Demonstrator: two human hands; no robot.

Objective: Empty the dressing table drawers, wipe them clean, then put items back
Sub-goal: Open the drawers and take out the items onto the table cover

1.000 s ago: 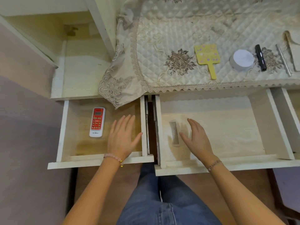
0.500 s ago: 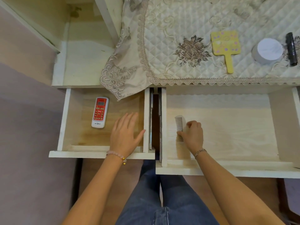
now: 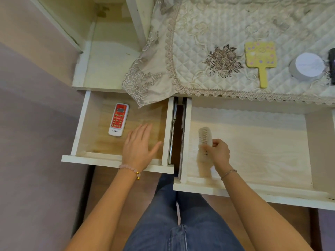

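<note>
Two white drawers stand pulled out from the dressing table. In the left drawer (image 3: 76,131) lies a red and white remote control (image 3: 118,119). My left hand (image 3: 140,146) hovers flat and empty over that drawer's right half, fingers spread. In the right drawer (image 3: 253,192), my right hand (image 3: 218,153) is closed on the lower part of a pale comb (image 3: 204,137), which points away from me, slightly raised off the drawer floor.
A quilted lace cloth (image 3: 226,24) covers the tabletop and droops over the left drawer's back corner. On it lie a yellow hand mirror (image 3: 260,56), a round white jar (image 3: 307,67) and a dark tube (image 3: 332,64) at the right edge. My jeans-clad legs sit below the drawers.
My right hand reached the comb lying in the right drawer, closed on it and tilted it up. My left hand stayed over the left drawer. The view shifted left.
</note>
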